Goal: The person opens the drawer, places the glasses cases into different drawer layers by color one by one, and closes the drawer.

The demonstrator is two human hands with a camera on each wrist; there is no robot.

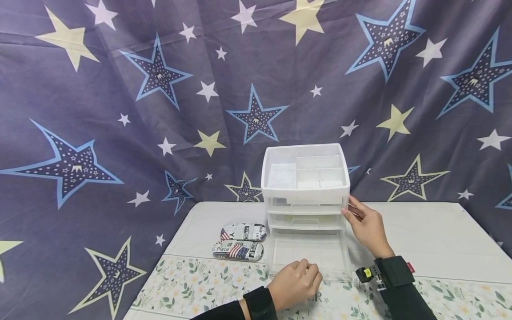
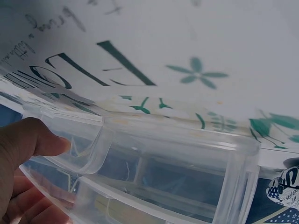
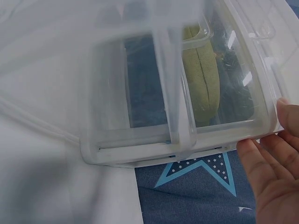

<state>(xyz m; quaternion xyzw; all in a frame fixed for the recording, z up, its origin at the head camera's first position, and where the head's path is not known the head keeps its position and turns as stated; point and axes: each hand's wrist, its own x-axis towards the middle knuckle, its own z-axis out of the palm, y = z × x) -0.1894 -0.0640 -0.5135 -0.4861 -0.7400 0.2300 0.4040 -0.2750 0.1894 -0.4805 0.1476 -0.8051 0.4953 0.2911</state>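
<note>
A white storage unit with clear drawers stands on the table in the head view. Its bottom drawer is pulled far out toward the front. My left hand holds the front of that drawer; in the left wrist view the thumb lies over the clear front and the other fingers curl on its far side. With my right hand I grip the unit's right front corner, thumb on the front and fingers around the side. An olive-green long object shows through a clear drawer in the right wrist view.
Two oblong cases with newspaper and flag print, a rear one and a front one, lie left of the unit. A floral cloth strip covers the table's front. Behind hangs a starry curtain.
</note>
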